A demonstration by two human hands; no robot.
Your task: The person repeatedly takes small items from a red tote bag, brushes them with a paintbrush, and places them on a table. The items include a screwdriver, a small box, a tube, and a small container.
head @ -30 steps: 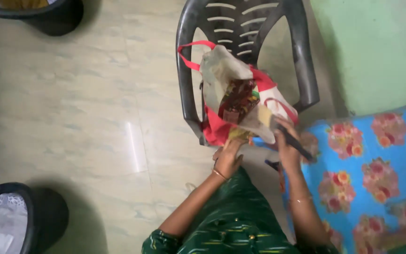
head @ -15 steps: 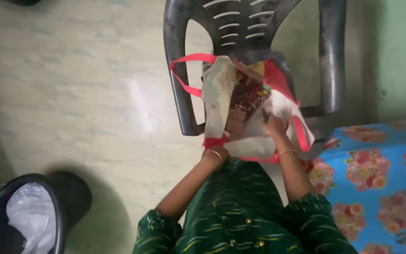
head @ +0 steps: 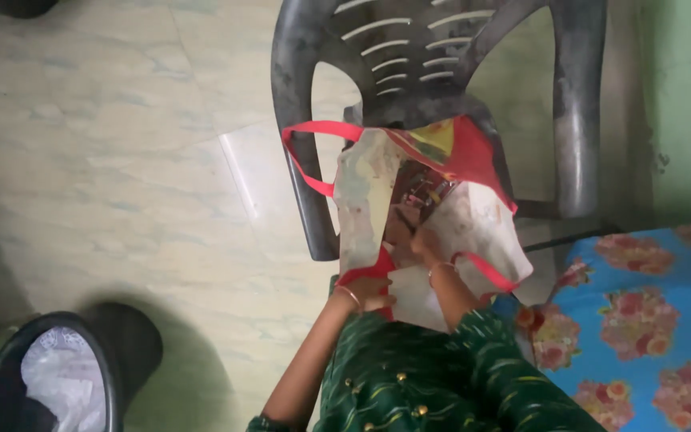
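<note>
Left hand point(head: 368, 290) grips the near rim of the red-and-white bag point(head: 473, 228), fingers closed on it. Right hand point(head: 424, 244) reaches inside; its fingers are hidden, grip indeterminate. Bag sits on the grey plastic chair point(head: 577, 112).

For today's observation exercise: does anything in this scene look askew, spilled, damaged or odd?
Nothing is spilled or broken. The cloth bag sits slumped on the dark plastic chair, one red handle drooping over the chair's side. The left hand grips the bag's near edge; the right hand reaches inside. The chair looks scuffed.
</note>
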